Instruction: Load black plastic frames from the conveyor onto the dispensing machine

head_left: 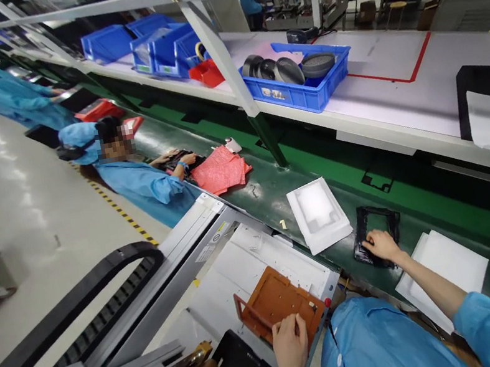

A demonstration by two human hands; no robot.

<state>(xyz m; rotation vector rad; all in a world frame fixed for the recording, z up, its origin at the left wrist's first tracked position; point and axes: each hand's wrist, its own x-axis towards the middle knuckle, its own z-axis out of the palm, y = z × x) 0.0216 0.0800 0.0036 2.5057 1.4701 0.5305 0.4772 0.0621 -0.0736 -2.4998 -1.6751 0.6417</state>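
Note:
My left hand (291,347) is closed, fingertips drawn together at the near edge of an orange-brown fixture plate (277,295). What those fingers hold, if anything, is hidden. The plate has a raised bar on its left side and lies on a light machine bed (238,254). On the green bench, my right hand (383,246) is closed at the near part of a black rectangular frame (391,221). White foam trays (319,211) lie left of the frame, and more white foam sheets (464,255) lie beneath my right forearm.
A black cable chain (114,276) and grey rail flank the machine bed. Above the bench, a shelf carries a blue bin (304,87) of round dark parts. A slanted post (221,48) stands before it. A co-worker (140,183) sits farther along, beside pink bubble bags (221,172).

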